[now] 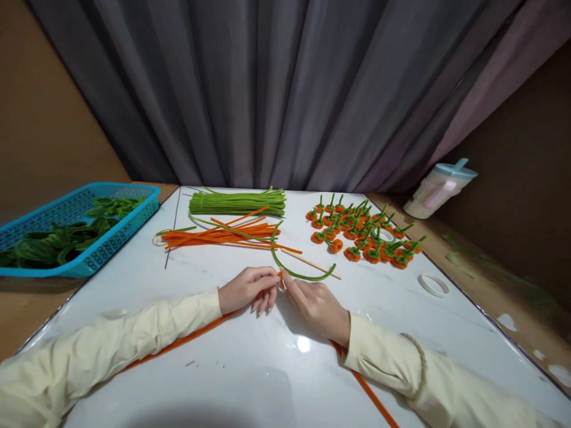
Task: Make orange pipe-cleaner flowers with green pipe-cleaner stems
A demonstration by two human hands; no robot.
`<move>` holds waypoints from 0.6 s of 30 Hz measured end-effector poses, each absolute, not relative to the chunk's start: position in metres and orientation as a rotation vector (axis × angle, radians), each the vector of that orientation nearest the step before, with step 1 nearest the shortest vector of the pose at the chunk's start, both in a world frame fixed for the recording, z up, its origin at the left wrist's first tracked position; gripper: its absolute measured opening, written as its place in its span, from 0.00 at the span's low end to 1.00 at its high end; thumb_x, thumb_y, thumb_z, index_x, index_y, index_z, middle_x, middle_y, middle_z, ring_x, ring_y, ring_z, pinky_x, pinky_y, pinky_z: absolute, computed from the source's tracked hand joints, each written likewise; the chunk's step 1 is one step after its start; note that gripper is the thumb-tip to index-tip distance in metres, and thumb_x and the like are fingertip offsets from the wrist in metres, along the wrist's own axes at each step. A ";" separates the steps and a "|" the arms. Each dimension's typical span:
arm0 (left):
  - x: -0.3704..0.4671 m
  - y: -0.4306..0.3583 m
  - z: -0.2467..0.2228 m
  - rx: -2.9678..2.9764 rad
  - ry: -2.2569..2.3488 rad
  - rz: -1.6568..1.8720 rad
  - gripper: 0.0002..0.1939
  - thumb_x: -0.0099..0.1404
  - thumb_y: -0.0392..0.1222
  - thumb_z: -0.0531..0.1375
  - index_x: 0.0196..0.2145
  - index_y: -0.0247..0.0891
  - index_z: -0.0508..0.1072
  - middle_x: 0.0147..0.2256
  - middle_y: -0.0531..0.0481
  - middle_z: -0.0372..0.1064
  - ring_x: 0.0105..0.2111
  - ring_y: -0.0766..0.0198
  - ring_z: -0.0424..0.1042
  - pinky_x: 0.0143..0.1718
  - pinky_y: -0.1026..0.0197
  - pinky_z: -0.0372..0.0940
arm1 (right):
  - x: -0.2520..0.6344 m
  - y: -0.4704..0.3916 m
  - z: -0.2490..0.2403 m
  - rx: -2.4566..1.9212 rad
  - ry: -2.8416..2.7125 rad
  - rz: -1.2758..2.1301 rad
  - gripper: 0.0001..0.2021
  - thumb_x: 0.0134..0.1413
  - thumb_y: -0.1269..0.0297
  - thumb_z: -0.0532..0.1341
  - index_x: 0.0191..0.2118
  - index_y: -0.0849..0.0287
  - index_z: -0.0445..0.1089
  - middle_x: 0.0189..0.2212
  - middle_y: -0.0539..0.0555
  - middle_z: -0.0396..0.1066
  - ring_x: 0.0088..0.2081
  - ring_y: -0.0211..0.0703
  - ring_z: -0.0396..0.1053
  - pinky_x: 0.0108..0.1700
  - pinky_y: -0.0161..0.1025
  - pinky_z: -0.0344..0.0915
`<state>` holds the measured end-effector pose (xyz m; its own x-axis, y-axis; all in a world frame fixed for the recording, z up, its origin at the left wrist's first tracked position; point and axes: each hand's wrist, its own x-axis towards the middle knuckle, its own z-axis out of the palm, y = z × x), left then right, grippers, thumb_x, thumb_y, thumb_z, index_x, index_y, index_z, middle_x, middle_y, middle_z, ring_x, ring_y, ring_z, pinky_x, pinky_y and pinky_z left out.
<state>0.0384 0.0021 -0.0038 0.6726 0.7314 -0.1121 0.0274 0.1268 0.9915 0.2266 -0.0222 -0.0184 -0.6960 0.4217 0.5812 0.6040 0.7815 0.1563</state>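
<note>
My left hand (252,287) and my right hand (317,303) meet above the white table, fingertips pinched around a small orange piece of pipe cleaner. Long orange pipe cleaner lengths (372,395) run out beneath both forearms; their link to the pinched piece is hidden by my hands. A curved green pipe cleaner (294,271) arcs just beyond my fingers, and whether I touch it I cannot tell. Behind it lie a thin wooden stick (312,264) and a loose pile of orange pipe cleaners (209,236).
A bundle of green pipe cleaners (236,203) lies at the back. Several small orange pumpkins (352,254) with green stems stand right, near a white tape ring (433,286). A blue basket (89,267) holds green leaf shapes on the left; a lidded cup (439,189) stands far right.
</note>
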 end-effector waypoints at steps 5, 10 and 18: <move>0.039 0.001 -0.004 1.377 0.695 0.602 0.19 0.62 0.55 0.54 0.27 0.34 0.62 0.19 0.53 0.66 0.13 0.74 0.62 0.12 0.72 0.54 | 0.223 -0.025 -0.011 -0.722 -2.500 -0.666 0.21 0.58 0.79 0.43 0.57 0.81 0.48 0.22 0.56 0.67 0.21 0.41 0.64 0.17 0.37 0.57; 0.038 0.000 -0.005 1.438 0.702 0.648 0.20 0.62 0.56 0.54 0.28 0.33 0.63 0.18 0.54 0.65 0.12 0.75 0.60 0.13 0.72 0.55 | 0.221 -0.026 -0.009 -0.742 -2.540 -0.785 0.18 0.55 0.80 0.44 0.50 0.84 0.58 0.24 0.61 0.68 0.21 0.42 0.63 0.15 0.37 0.55; 0.038 -0.001 -0.005 1.513 0.735 0.668 0.20 0.63 0.55 0.52 0.27 0.33 0.64 0.18 0.53 0.65 0.11 0.75 0.59 0.12 0.71 0.55 | 0.218 -0.030 -0.008 -0.761 -2.569 -1.021 0.17 0.51 0.82 0.46 0.44 0.82 0.65 0.26 0.66 0.71 0.20 0.41 0.62 0.14 0.36 0.55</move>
<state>0.0385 -0.0007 -0.0047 0.6277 0.7783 -0.0129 0.0612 -0.0328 0.9976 0.2182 -0.0299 -0.0082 -0.8242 0.3702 0.4285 0.5633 0.6130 0.5540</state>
